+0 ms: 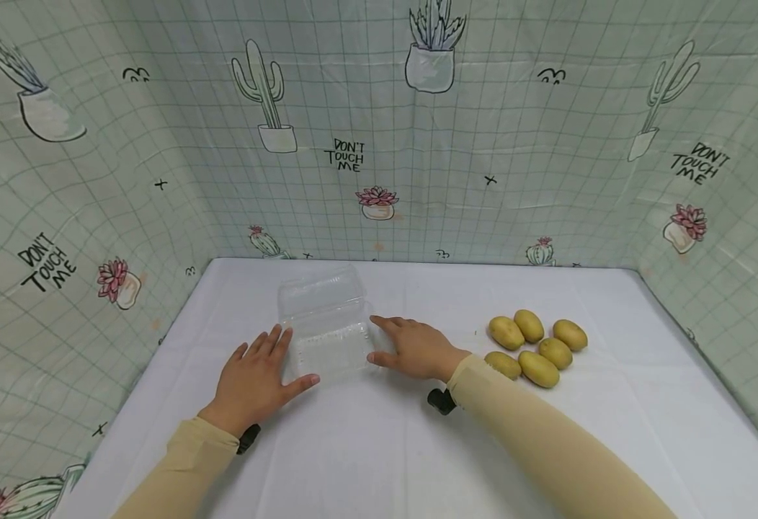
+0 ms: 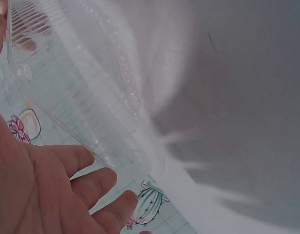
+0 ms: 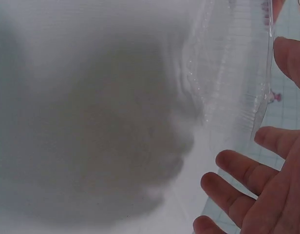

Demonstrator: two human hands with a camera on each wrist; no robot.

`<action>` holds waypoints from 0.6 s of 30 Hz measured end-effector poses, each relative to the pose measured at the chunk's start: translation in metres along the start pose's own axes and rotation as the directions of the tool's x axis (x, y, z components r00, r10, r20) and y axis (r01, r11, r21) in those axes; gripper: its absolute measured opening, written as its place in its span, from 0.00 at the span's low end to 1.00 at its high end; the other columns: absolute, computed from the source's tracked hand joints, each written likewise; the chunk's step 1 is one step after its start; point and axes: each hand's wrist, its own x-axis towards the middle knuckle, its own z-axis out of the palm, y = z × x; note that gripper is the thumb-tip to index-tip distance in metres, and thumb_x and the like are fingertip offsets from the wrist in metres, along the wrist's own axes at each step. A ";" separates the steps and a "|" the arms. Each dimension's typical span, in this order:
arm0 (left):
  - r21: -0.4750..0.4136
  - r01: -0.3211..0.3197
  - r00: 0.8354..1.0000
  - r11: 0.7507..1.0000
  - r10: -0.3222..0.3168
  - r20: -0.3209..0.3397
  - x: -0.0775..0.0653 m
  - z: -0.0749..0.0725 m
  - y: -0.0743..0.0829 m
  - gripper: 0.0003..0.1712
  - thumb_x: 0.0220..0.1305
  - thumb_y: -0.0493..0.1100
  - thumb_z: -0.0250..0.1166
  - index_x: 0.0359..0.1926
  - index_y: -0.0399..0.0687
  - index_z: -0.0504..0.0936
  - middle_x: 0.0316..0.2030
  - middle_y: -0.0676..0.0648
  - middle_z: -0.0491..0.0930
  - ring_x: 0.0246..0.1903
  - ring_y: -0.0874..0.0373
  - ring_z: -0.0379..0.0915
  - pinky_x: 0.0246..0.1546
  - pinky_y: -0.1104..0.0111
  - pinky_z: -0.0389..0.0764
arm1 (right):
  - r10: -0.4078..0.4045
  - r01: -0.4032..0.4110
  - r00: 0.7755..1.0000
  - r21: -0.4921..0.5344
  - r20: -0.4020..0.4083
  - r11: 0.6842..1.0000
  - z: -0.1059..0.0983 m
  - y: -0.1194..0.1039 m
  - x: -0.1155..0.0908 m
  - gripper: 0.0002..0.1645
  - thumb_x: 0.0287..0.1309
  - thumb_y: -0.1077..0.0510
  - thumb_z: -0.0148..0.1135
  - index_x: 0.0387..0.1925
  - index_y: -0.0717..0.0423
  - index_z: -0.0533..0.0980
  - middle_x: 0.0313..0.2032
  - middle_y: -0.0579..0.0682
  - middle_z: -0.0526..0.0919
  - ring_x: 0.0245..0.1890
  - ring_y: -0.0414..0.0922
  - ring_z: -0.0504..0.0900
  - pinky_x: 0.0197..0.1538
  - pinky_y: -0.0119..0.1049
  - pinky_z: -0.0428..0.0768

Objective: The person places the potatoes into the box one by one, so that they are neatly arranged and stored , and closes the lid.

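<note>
A clear plastic clamshell box point(image 1: 327, 328) lies on the white table point(image 1: 379, 447), its lid standing open toward the back. My left hand point(image 1: 259, 378) rests flat on the cloth at the box's left side, fingers straight, thumb along its front edge. My right hand point(image 1: 411, 347) lies flat at the box's right side, fingertips touching its wall. The left wrist view shows the box point(image 2: 77, 92) close beside my spread fingers point(image 2: 86, 180). In the right wrist view the ribbed box wall point(image 3: 237, 83) stands against my straight fingers point(image 3: 247, 170). Several yellow potatoes point(image 1: 537, 346) lie grouped to the right.
Walls covered in a cactus-print grid cloth point(image 1: 379, 144) enclose the table on the left, back and right. The potatoes sit just right of my right forearm point(image 1: 534, 440). A beige sleeve covers each arm, with a black wrist mount point(image 1: 440, 401) under it.
</note>
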 end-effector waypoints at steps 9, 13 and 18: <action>-0.013 -0.012 1.000 1.000 0.011 -0.021 -0.001 0.001 0.000 0.57 0.61 0.73 0.61 0.71 0.29 0.63 0.69 0.33 0.64 0.66 0.36 0.63 0.62 0.42 0.64 | -0.033 0.033 0.999 0.043 0.008 0.999 0.006 0.004 0.002 0.47 0.67 0.31 0.54 0.78 0.45 0.54 0.70 0.54 0.67 0.69 0.54 0.65 0.69 0.48 0.63; -0.023 -0.022 0.999 0.999 0.021 -0.037 -0.001 0.003 0.000 0.58 0.60 0.72 0.62 0.70 0.27 0.63 0.69 0.32 0.64 0.66 0.36 0.64 0.62 0.43 0.66 | -0.026 0.025 1.000 0.037 0.016 0.999 0.008 0.005 0.002 0.47 0.67 0.31 0.53 0.79 0.44 0.53 0.70 0.54 0.68 0.69 0.53 0.66 0.68 0.48 0.64; -0.040 -0.016 0.999 0.999 0.014 -0.038 -0.001 0.005 0.000 0.58 0.60 0.72 0.62 0.71 0.27 0.62 0.69 0.31 0.63 0.66 0.37 0.63 0.62 0.43 0.66 | -0.015 0.014 0.999 0.035 0.028 0.999 0.009 0.005 0.000 0.47 0.68 0.30 0.51 0.79 0.42 0.51 0.67 0.57 0.71 0.68 0.55 0.68 0.67 0.49 0.67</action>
